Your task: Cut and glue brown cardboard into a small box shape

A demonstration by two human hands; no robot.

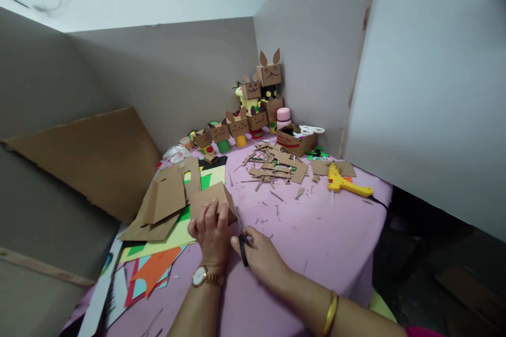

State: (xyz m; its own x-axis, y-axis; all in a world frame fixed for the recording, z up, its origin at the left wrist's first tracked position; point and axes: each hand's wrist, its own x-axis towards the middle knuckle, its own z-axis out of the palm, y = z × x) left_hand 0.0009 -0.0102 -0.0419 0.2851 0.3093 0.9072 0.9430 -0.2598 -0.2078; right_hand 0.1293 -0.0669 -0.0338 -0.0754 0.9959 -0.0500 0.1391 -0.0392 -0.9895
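My left hand [211, 226] presses on a small brown cardboard box [211, 197], its fingers curled over the near face. In my right hand [263, 255] is a pair of scissors [243, 253] with black handles. The scissors' blades point up and away, against the right edge of the box. Whether the blades are cutting into the card cannot be made out. The box's underside and the thumb of my left hand are hidden.
Cardboard sheets [168, 200] and coloured paper [158, 268] lie on the left. Card scraps [276, 166] litter the middle of the pink tablecloth [300, 237]. A yellow glue gun [348, 184] rests at right. Cardboard animal figures [239, 126] stand behind, beside an open box [298, 142].
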